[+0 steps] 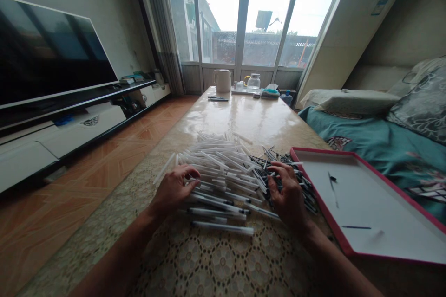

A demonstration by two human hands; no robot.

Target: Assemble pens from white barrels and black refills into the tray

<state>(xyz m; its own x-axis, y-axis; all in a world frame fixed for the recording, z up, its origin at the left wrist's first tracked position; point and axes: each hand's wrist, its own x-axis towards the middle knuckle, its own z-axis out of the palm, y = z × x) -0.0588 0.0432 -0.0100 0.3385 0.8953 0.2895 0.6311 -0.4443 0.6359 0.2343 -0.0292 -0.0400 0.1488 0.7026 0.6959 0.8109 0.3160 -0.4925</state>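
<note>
My left hand point(178, 184) is at the left edge of a heap of clear white pen barrels point(216, 158). Its thumb and index finger curve toward each other with a small gap, close to the barrel ends. My right hand point(287, 190) reaches over a pile of dark, thin pen refills point(308, 195). Its thumb and fingertips are apart, with refills showing around and between them; I make out none firmly gripped. Nearer to me, several pens with dark ends lie roughly parallel, the closest being a clear pen point(223, 228).
A red-rimmed white tray point(376, 204) stands at the right, holding a few dark bits and a refill point(356, 227). Along the table's far end are a beige kettle point(222, 81), a glass jug point(254, 82) and a tissue pack point(270, 92). A bed point(362, 130) flanks the table's right.
</note>
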